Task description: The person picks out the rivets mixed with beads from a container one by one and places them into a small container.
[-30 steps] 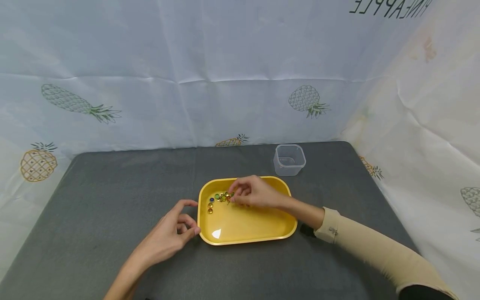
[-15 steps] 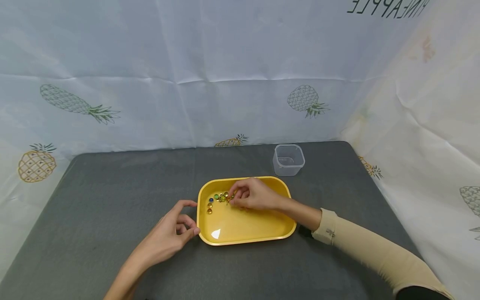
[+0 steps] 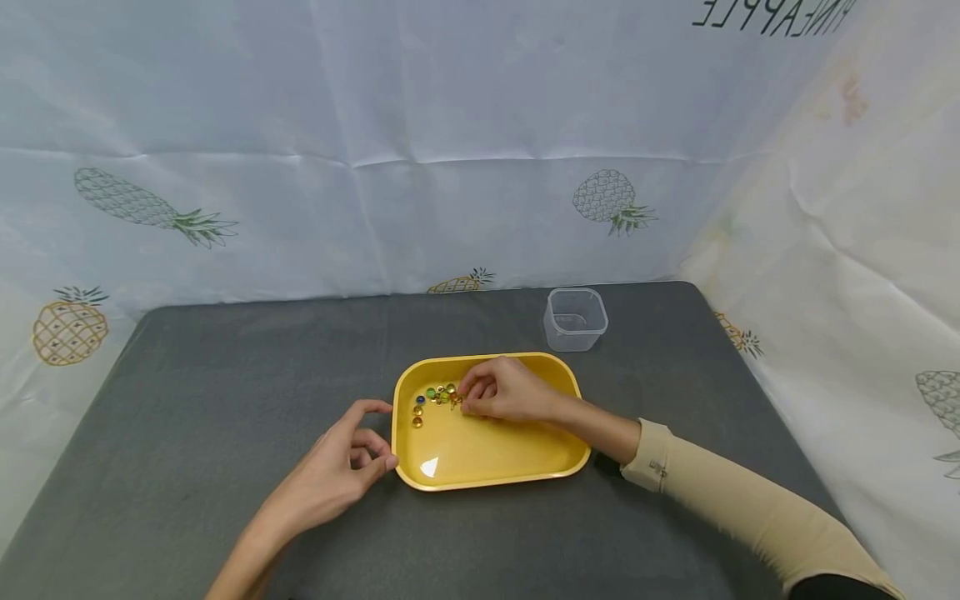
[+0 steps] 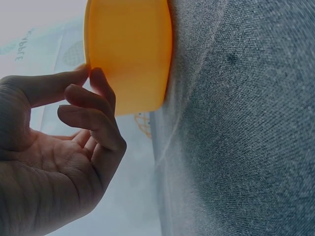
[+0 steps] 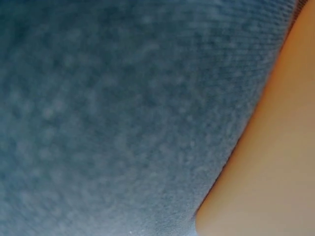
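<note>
My left hand touches the left rim of a shallow yellow tray, with thumb and index finger apart along that rim. In the left wrist view, the fingertips of the left hand meet the tray's outer wall and the other fingers bend loosely. Inside the tray, my right hand has its fingers curled down by a cluster of small glassy beads. Whether a bead is between those fingertips is too small to tell. A blue bead and two amber beads lie toward the left wall.
A clear square plastic container stands behind the tray on the dark grey tablecloth. A pineapple-print curtain hangs around the table's back and right. The right wrist view holds only grey cloth and a blurred tan surface.
The whole head view shifts very slightly. Both hands stay in nearly the same place on the tray, and the beads lie as before.
</note>
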Demonstrator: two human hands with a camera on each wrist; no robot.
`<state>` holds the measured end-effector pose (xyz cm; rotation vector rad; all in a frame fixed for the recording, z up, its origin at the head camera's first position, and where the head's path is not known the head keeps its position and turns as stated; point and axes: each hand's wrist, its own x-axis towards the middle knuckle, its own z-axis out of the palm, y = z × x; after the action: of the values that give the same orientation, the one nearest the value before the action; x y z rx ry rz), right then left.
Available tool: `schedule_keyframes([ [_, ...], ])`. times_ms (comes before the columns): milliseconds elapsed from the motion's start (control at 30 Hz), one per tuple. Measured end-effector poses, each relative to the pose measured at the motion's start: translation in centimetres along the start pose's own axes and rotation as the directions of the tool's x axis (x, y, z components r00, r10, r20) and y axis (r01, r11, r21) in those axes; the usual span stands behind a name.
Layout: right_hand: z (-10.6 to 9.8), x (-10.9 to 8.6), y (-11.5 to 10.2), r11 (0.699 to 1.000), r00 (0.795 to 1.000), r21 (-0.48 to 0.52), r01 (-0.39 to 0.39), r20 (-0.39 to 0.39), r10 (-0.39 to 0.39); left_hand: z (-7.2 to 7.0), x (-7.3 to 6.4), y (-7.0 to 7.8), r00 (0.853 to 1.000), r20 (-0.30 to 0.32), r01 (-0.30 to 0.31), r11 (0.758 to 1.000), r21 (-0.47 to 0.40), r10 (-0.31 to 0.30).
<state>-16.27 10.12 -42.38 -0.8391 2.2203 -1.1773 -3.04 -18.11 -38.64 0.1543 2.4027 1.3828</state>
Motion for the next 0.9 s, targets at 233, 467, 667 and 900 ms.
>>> schedule_keyframes([
  [233,0.14,-0.01,0.0,0.999,1.0,-0.05,-0.001,-0.006,0.001,0.03,0.03,0.12,1.0,-0.003,0.018,1.0,0.003,-0.018],
  [467,0.27,0.22,0.25,0.994,1.0,-0.105,0.02,-0.01,-0.022,0.01,0.0,0.26,1.0,-0.001,0.029,1.0,-0.003,-0.029],
  [667,0.43,0.32,0.38,0.985,0.997,-0.151,0.077,0.007,-0.077,0.01,0.05,0.28,0.999,-0.002,0.036,0.999,-0.013,-0.036],
  [900,0.45,0.31,0.27,0.971,0.989,-0.188,0.15,0.027,-0.147,-0.01,0.12,0.36,0.999,-0.001,0.034,0.999,-0.016,-0.034],
])
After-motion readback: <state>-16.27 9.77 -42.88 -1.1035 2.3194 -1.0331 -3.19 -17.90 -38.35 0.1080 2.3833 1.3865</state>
